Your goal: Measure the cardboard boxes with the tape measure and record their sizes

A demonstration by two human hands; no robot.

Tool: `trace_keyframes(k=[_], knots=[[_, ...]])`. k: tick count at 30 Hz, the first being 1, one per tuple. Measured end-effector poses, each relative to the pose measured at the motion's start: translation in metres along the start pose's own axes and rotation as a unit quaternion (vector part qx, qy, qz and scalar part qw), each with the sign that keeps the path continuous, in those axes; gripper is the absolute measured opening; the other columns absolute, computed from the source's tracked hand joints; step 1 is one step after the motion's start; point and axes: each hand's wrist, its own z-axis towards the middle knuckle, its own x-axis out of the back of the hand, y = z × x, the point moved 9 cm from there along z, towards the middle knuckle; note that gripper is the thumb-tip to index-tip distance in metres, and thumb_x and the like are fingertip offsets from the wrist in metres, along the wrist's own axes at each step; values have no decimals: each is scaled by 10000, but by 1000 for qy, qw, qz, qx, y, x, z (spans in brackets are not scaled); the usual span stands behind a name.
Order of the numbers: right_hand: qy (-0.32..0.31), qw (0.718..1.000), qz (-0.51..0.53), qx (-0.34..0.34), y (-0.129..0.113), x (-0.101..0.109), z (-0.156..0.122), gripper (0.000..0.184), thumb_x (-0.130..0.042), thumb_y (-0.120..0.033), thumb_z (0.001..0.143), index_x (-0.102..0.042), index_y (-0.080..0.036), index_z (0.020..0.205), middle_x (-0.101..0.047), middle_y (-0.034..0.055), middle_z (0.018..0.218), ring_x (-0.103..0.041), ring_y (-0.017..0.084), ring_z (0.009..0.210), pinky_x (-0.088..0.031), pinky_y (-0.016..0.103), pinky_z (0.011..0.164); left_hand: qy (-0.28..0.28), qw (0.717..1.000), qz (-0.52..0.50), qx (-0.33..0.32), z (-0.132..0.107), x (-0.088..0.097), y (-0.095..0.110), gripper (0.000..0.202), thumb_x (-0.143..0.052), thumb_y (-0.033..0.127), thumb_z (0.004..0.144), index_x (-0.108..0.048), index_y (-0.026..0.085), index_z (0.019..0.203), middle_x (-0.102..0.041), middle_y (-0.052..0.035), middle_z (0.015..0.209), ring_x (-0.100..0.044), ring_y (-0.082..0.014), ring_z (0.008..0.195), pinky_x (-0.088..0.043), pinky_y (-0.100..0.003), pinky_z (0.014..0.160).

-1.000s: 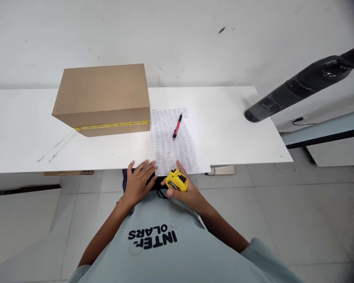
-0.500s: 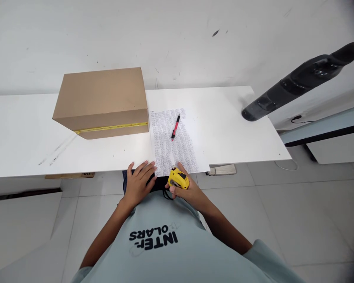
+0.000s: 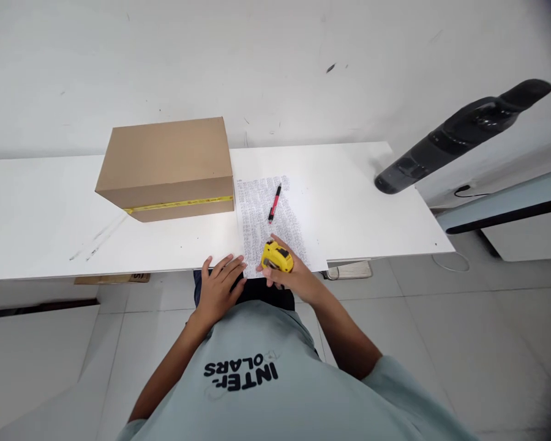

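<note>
Tape measure, right hand clasping it, slants lengthwise, right end nearer the shirt.

The left hand lies palm down, fingers fanned, fingertips over the near edge of the surface; its forearm angles inward toward that edge. The right hand, curled in a grip at the same edge, points its index finger forward, the right forearm slanting in.
</note>
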Motion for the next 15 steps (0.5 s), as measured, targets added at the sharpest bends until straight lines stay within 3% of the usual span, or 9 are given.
trace_keyframes(k=[3,5,7,9,15], knots=[[-29,999,15,-25,-29,4,29,655,-785,-603,799,-591,-189,1268,-724,52,790,-579,136,526,-356,232,411,5,1000,-1,3,0,-1,-2,306,-575,297,1000,-657,295,1294,-710,-49,1349,-637,-262,1298,-217,-538,1234],[-41,996,43,-68,-38,9,54,605,-609,-723,873,-645,-146,1048,-683,60,658,-453,96,413,-235,220,354,13,1000,-3,1,-1,-3,-2,300,-585,298,994,-664,295,1284,-714,-48,1343,-640,-260,1295,-222,-535,1233],[-42,991,69,-107,-42,16,77,627,-510,-751,908,-644,-138,929,-630,38,577,-311,60,349,-166,221,333,24,1000,-3,3,-3,-4,-3,289,-586,300,995,-671,292,1270,-722,-47,1328,-644,-257,1291,-232,-529,1227],[-34,989,86,-115,-46,25,97,599,-506,-736,918,-629,-151,891,-599,10,557,-240,45,337,-154,217,327,31,999,-2,7,-4,-6,-4,281,-577,302,1000,-676,288,1263,-728,-48,1316,-648,-255,1287,-245,-523,1220],[45,993,92,-54,-76,65,131,505,-462,-697,956,-503,-222,788,-563,-28,540,-289,53,345,-216,186,347,50,999,3,12,-6,-6,-4,286,-566,291,1002,-673,282,1268,-736,-53,1299,-655,-253,1278,-284,-518,1197]])
